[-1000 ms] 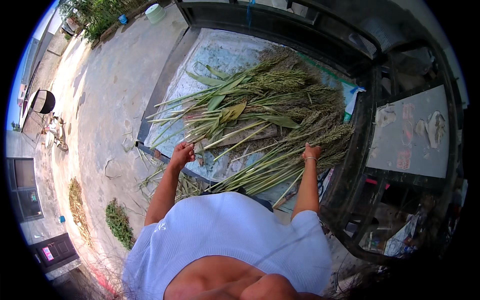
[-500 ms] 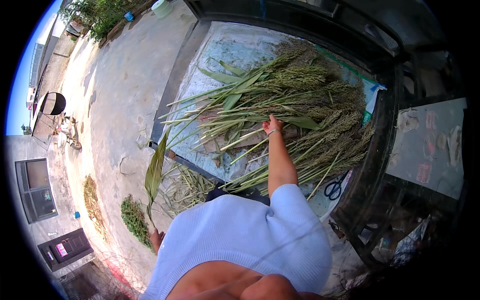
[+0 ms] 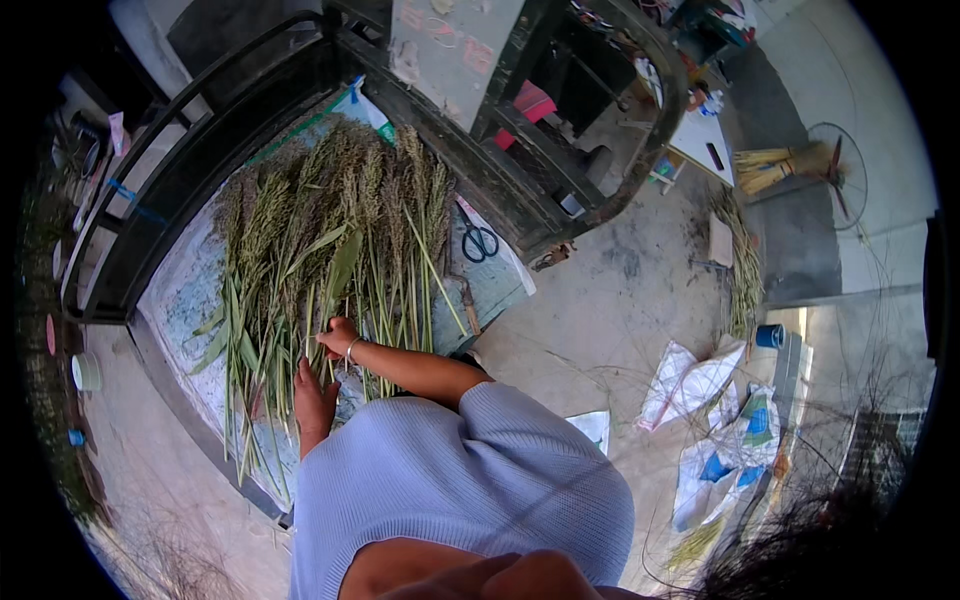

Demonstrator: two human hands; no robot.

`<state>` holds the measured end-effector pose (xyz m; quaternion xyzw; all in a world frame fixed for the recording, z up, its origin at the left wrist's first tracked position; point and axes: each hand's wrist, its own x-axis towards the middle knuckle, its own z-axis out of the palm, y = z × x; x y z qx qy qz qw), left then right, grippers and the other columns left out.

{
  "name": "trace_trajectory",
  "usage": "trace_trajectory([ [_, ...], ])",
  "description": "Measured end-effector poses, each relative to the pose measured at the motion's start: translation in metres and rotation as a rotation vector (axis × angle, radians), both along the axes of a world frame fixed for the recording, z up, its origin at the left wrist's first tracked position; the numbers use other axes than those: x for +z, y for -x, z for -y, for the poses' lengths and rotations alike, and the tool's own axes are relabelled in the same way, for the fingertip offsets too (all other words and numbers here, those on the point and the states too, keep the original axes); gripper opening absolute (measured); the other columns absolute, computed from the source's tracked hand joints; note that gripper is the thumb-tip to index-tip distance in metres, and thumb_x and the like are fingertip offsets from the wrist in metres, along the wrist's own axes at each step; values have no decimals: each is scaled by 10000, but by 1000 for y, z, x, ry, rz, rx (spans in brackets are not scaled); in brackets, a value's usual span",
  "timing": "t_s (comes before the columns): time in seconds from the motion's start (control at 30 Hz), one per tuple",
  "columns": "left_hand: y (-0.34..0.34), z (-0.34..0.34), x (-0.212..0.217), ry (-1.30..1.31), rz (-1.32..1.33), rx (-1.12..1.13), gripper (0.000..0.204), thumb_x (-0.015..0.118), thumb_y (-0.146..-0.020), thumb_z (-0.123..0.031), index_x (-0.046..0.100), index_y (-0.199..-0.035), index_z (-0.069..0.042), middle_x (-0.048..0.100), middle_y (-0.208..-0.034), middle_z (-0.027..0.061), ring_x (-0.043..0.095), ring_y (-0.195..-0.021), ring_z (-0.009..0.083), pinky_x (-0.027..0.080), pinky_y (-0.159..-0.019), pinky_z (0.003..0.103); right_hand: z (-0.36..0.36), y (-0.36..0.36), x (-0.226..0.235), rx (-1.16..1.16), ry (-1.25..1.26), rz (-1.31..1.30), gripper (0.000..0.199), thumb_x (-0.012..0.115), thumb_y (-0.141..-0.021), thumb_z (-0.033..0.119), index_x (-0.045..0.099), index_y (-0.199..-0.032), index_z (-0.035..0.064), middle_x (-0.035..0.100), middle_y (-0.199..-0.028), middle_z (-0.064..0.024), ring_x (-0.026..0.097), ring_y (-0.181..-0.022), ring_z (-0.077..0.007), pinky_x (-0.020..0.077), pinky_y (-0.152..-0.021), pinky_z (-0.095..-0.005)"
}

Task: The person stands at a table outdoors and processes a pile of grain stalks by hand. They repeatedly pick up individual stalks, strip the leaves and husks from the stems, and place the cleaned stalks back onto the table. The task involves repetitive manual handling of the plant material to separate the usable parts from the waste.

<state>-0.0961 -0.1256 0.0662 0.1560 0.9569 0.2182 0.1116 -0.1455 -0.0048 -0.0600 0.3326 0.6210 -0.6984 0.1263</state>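
Note:
Cut sorghum stalks with bushy green-brown seed heads lie in a wide pile on a pale blue sheet. My right hand, with a bracelet at the wrist, is closed in a pinch on a stalk near the middle of the pile, below a broad green leaf. Just below and left of it, my left hand has its fingers about the lower part of the same stalk, partly hiding it. Black-handled scissors lie on the sheet to the right, by a small tool with a wooden handle.
A dark metal frame borders the sheet at the back. Right of it stand a small white table and straw brooms. White sacks and a blue cup are on the right, with more stalks along the wall.
The view has swung to the right. My left hand, earlier out to the side with a long leaf, is now at the pile next to my right hand; the leaf is out of it.

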Motion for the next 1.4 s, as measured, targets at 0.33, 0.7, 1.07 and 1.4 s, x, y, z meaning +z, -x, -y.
trace_trajectory([
  [0.33, 29, 52, -153, -124, 50, -61, 284, 584, -742, -213, 524, -931, -9, 582, -619, 149, 558, -546, 317, 423, -507, 399, -2, -65, 95, 207, -48, -437, 241, 560, -727, 175, 483, -640, -35, 595, -581, -134, 587, -480, -219, 484, -485, -325],
  [0.7, -9, 28, -30, -1029, 568, 576, 370, 392, -897, -359, 504, -729, -50, 556, -618, 70, 501, -482, 136, 359, -434, 216, -2, -49, 88, 117, 909, -260, 193, 554, -827, 273, 493, -825, 90, 569, -680, -39, 578, -651, -157, 457, -550, -299],
  [1.07, -54, 65, -8, -1287, 325, 827, 417, 404, -898, -324, 307, -547, -120, 316, -452, -17, 318, -382, 100, 243, -348, 262, 52, -36, 76, -182, 915, -51, 330, 366, -897, 389, 368, -694, 128, 267, -492, 18, 244, -386, -98, 220, -345, -234],
  [1.4, -287, 263, 1, 259, -271, 1235, 375, 450, -867, -287, 511, -689, 38, 506, -587, 224, 493, -547, 367, 354, -510, 433, -76, 36, 5, -398, 593, -96, 311, 347, -905, 321, 388, -717, 75, 265, -497, -8, 226, -372, -113, 207, -311, -258],
])
